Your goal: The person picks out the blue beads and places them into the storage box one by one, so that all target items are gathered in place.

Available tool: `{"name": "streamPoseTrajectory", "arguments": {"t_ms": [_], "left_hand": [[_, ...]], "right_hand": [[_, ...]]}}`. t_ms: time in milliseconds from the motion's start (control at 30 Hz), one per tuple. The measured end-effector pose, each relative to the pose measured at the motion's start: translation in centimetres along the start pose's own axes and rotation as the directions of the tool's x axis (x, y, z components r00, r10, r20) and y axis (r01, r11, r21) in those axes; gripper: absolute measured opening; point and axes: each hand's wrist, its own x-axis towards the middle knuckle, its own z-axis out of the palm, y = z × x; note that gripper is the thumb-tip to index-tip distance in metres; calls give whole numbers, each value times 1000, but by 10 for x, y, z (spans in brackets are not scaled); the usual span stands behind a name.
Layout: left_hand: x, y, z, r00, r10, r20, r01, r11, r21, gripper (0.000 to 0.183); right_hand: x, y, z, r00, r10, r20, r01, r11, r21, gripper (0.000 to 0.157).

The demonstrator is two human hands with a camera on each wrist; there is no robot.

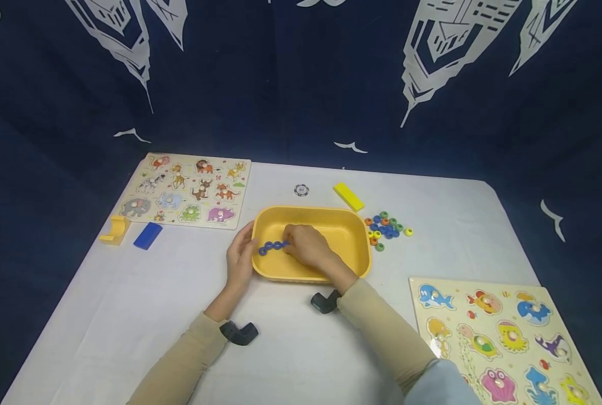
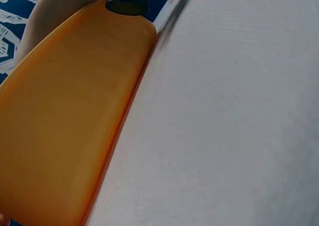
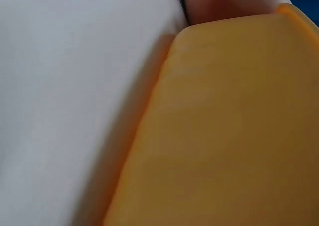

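A yellow plastic tray [image 1: 311, 275] stands on the white table. My left hand [image 1: 239, 261] holds its left end, with the fingers along the outer wall and the thumb at the rim. Inside the tray, several blue beads [image 1: 269, 246] form a bent row towards the left. My right hand [image 1: 308, 246] reaches in over the front rim and pinches a blue bead at the row's right end; the fingertips are partly hidden. Only the tray's outer wall [image 2: 75, 111] fills much of the left wrist view. The same wall [image 3: 224, 121] covers the right wrist view's right side.
Loose coloured beads [image 1: 388, 229] lie right of the tray, near a yellow block [image 1: 349, 196]. A round token [image 1: 301, 190] sits behind it. An animal puzzle [image 1: 189, 191], blue block [image 1: 148, 235] and yellow curved block [image 1: 116, 230] are at left; a sea-animal puzzle [image 1: 503, 315] is front right.
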Motion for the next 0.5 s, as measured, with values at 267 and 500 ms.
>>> {"name": "streamPoseTrajectory", "arguments": {"t_ms": [267, 500], "left_hand": [[0, 0, 0, 1000, -4, -2, 4, 1000, 9, 42], [0, 3, -1, 999, -35, 9, 35, 999, 4, 41]], "right_hand": [[-19, 6, -11, 991, 10, -134, 5, 994, 105, 24], [-51, 36, -37, 888, -28, -459, 148, 962, 230, 24]]}}
